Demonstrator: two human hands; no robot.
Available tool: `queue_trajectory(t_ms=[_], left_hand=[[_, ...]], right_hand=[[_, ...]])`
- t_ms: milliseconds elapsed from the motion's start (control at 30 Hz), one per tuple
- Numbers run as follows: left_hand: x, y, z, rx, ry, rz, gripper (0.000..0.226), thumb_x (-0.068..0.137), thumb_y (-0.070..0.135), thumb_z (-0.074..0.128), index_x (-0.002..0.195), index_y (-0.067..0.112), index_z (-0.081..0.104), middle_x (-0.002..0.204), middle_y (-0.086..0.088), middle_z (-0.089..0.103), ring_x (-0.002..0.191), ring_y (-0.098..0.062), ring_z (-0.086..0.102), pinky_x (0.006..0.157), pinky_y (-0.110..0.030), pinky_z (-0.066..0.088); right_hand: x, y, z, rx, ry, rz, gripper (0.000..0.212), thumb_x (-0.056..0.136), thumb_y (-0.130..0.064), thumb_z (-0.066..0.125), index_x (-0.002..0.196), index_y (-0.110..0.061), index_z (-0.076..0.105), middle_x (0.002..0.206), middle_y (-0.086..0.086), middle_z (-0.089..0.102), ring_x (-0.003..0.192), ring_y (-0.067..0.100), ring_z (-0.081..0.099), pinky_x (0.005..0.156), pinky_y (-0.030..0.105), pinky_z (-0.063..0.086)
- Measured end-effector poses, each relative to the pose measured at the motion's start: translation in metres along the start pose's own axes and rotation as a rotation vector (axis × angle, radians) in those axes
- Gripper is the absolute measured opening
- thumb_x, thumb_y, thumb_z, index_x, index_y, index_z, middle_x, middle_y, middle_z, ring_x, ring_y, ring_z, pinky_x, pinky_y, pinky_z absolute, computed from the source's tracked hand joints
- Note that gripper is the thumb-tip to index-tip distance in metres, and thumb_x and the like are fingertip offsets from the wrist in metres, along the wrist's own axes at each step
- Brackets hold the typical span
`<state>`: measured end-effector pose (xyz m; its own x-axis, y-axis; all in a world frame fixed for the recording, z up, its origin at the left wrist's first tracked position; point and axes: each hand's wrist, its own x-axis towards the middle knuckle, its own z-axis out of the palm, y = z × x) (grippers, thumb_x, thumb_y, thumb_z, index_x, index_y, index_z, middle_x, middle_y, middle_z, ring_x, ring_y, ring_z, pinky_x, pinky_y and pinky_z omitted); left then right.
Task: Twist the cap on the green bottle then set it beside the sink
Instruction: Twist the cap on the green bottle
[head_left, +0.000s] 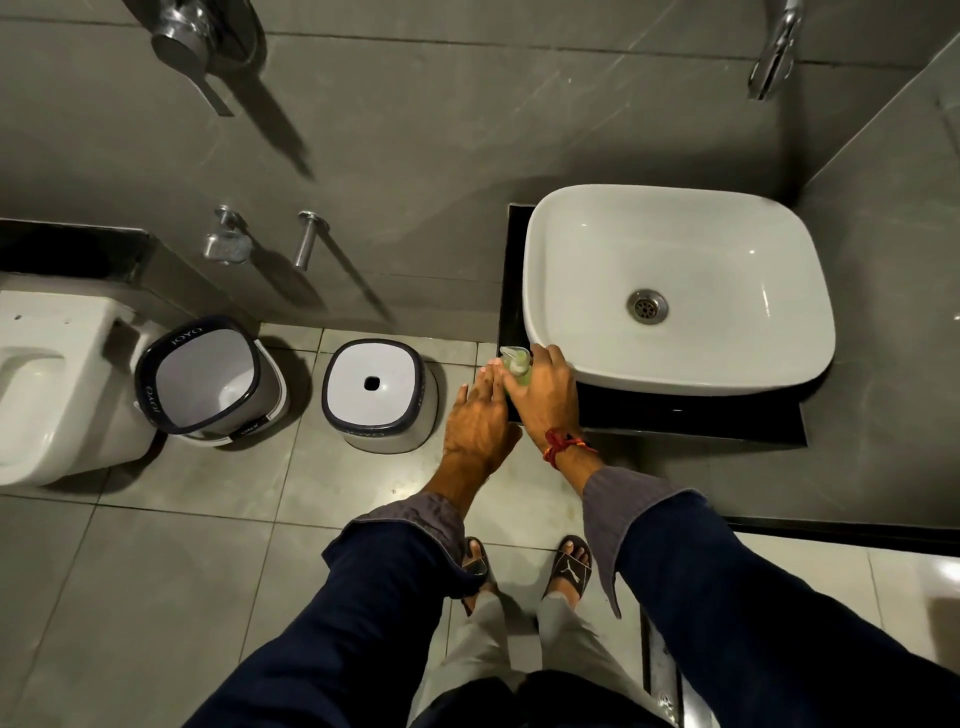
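The green bottle (519, 371), small with a clear pump cap (514, 356), stands on the front left corner of the black counter (675, 415), just left of the white sink (675, 291). My right hand (545, 395) is wrapped around the bottle's right side and covers most of it. My left hand (478, 421) lies just left of the bottle with its fingers stretched out and the fingertips against the bottle's side. Whether the bottle rests fully on the counter is hidden by my hands.
A white bucket (208, 379) and an upturned white stool (374, 395) stand on the tiled floor to the left, next to a toilet (52, 384). A wall tap (774, 52) hangs above the sink. My feet in sandals (524, 566) are below my hands.
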<state>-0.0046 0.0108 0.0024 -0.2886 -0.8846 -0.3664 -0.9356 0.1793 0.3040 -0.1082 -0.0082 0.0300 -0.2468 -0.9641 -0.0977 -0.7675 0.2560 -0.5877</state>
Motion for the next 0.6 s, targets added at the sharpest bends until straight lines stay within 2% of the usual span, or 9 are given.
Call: queue_trajectory(t_ms=[133,200,367,467,600], left_hand=[[-0.001,0.004,0.001,0.007,-0.003,-0.005,0.096,0.100,0.042,0.058,0.162,0.007,-0.006,0.171,-0.011,-0.002,0.159,-0.025,0.002,0.130,-0.045,0.012],[-0.002,0.004,0.003,0.005,-0.007,-0.015,0.098,0.099,0.042,0.060,0.162,0.007,-0.007,0.171,-0.011,-0.002,0.159,-0.025,0.002,0.130,-0.044,0.013],[0.000,0.002,0.002,0.022,0.013,-0.016,0.099,0.098,0.042,0.061,0.162,0.007,-0.006,0.171,-0.012,-0.002,0.159,-0.025,0.003,0.130,-0.044,0.013],[-0.001,0.003,0.001,0.028,0.003,-0.007,0.098,0.099,0.047,0.058,0.162,0.007,-0.005,0.171,-0.012,-0.002,0.159,-0.026,0.002,0.130,-0.045,0.012],[-0.002,0.002,0.002,0.040,-0.017,-0.007,0.094,0.101,0.049,0.053,0.162,0.008,-0.005,0.171,-0.012,-0.004,0.159,-0.026,0.000,0.129,-0.046,0.012]], right_hand=[[-0.004,0.010,-0.001,0.053,-0.001,-0.087,0.031,0.097,-0.021,0.060,0.122,-0.003,0.060,0.122,0.014,0.057,0.113,0.028,0.061,0.100,0.045,0.056],[0.000,0.013,0.001,0.008,-0.036,-0.095,0.028,0.099,-0.018,0.057,0.121,-0.001,0.059,0.123,0.016,0.056,0.114,0.030,0.060,0.102,0.046,0.053],[0.005,0.003,0.001,-0.154,-0.063,-0.077,0.037,0.101,-0.028,0.054,0.125,0.000,0.057,0.124,0.018,0.058,0.111,0.031,0.062,0.095,0.043,0.058],[0.004,-0.002,0.003,-0.273,-0.087,-0.037,0.041,0.103,-0.032,0.050,0.131,-0.001,0.052,0.128,0.018,0.057,0.117,0.032,0.061,0.096,0.042,0.058],[-0.001,-0.003,0.003,-0.174,-0.064,-0.017,0.046,0.100,-0.029,0.056,0.137,-0.002,0.049,0.134,0.017,0.052,0.125,0.032,0.055,0.101,0.046,0.056]])
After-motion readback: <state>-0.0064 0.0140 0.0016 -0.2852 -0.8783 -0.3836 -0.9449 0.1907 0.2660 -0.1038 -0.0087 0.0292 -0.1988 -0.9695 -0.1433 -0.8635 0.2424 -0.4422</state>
